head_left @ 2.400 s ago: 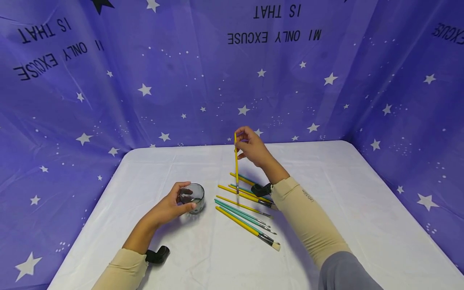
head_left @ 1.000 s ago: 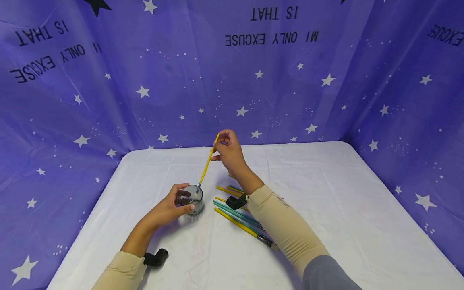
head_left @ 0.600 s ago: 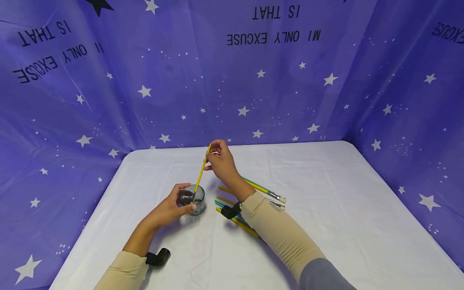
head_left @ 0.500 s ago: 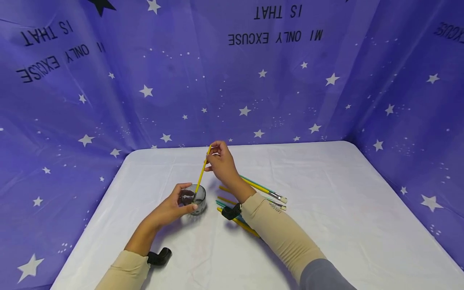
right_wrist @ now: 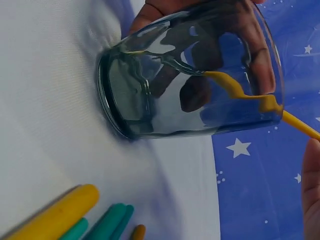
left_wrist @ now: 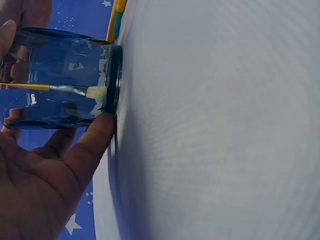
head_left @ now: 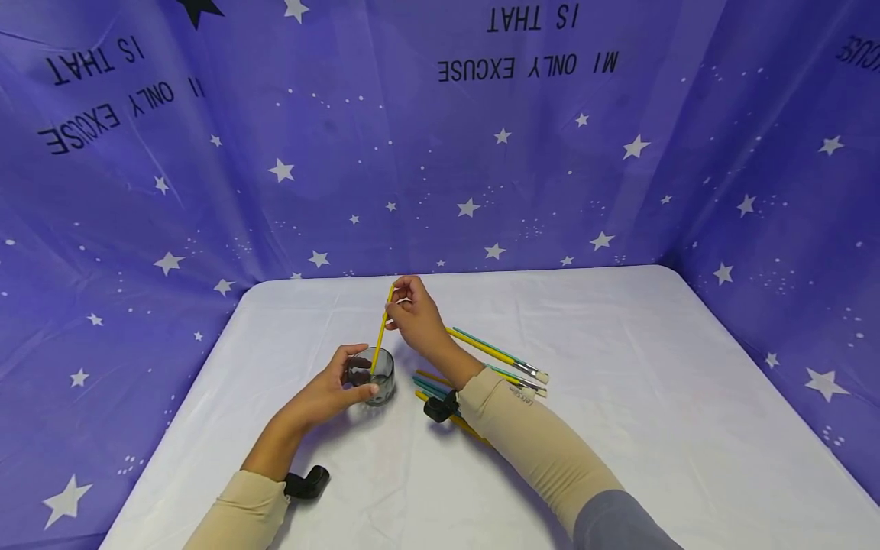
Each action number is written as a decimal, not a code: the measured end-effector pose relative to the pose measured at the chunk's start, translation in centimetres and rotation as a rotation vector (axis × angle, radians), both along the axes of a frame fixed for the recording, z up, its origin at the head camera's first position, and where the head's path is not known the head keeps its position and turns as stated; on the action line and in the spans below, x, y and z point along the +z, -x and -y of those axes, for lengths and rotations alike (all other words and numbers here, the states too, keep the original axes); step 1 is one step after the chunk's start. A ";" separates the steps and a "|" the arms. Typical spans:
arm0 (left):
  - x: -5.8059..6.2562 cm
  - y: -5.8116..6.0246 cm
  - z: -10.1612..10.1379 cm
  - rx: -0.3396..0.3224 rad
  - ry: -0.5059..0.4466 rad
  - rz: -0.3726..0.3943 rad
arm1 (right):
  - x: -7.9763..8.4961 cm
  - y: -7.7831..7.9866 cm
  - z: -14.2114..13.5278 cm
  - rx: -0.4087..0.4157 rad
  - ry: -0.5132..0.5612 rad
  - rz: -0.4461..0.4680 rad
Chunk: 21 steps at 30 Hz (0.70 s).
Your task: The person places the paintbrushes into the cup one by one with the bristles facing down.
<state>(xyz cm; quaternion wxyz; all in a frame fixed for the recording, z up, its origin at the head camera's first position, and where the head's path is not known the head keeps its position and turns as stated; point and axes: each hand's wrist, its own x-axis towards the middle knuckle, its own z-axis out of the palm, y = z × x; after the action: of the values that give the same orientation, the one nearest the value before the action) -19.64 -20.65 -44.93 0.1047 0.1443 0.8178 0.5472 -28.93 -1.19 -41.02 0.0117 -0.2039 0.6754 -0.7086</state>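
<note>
A smoky clear glass tumbler (head_left: 386, 374) stands upright on the white-covered table, with my left hand (head_left: 331, 393) curled around its left side. My right hand (head_left: 418, 317) pinches the upper part of a yellow-handled paintbrush (head_left: 381, 336) above the tumbler's rim. The brush points bristles down inside the glass, leaning slightly to the right. In the left wrist view its pale bristles (left_wrist: 96, 92) show through the glass, close to the base. Seen from the right wrist, the tumbler (right_wrist: 145, 95) bends the outline of the yellow handle, and my left fingers show behind it.
Several yellow and teal paintbrushes (head_left: 498, 354) lie on the table right of the tumbler, bristles toward the right. My right forearm (head_left: 529, 428) covers part of them. A purple star-printed cloth (head_left: 440, 153) hangs behind the table (head_left: 619, 344) and along its sides.
My right hand has carried the yellow paintbrush left from above the loose brushes and lowered it bristles first into the tumbler. My left hand keeps holding the tumbler in place.
</note>
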 end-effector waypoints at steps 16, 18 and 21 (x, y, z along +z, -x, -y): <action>0.5 -0.2 -0.1 -0.005 -0.018 0.011 | -0.1 2.7 -4.5 -0.024 -0.231 0.009; 0.5 -0.2 0.0 -0.006 -0.013 0.012 | -0.5 3.2 -5.5 -0.039 -0.269 0.015; 0.4 -0.2 0.0 -0.011 -0.004 0.009 | -1.0 3.9 -6.9 -0.068 -0.348 0.006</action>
<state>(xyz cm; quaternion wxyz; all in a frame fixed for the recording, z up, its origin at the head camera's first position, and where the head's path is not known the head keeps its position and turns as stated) -19.44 -20.69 -44.54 0.1108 0.1465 0.8154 0.5490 -32.82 5.71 -42.06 0.0246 -0.1737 0.7943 -0.5816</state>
